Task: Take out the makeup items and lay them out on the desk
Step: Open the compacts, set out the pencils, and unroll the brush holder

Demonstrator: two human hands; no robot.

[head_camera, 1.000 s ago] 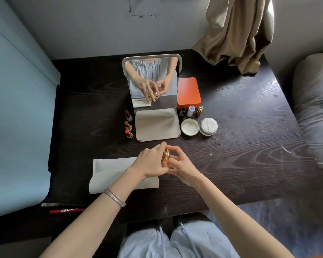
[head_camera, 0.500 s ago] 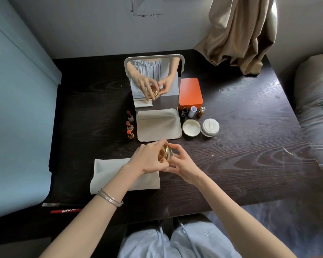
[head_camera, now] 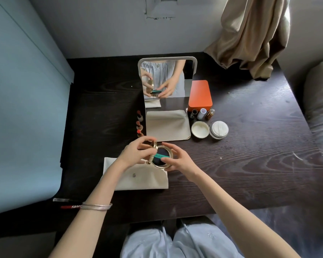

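Note:
A round gold compact (head_camera: 161,157) is held open just above the dark desk (head_camera: 250,155). My left hand (head_camera: 136,153) pinches its raised gold lid. My right hand (head_camera: 177,158) grips the base, which shows a dark inside with a teal strip. Under my left wrist lies a flat cream pouch (head_camera: 140,178). Three uncapped lipsticks (head_camera: 139,125) stand in a row left of the mirror's cream base (head_camera: 168,127). On the right sit an open cream jar (head_camera: 200,129), its white lid (head_camera: 219,129) and three small tubes (head_camera: 201,114).
A standing mirror (head_camera: 166,79) at the desk's middle reflects my hands. An orange box (head_camera: 200,95) stands to its right. A beige curtain (head_camera: 250,34) hangs at the back right. A red pen (head_camera: 71,207) lies at the front left edge, a light blue panel (head_camera: 22,108) beside it.
The compact was closed between my hands; now its lid is swung up by my left hand, and the dark inside shows. The camera has moved closer to the desk.

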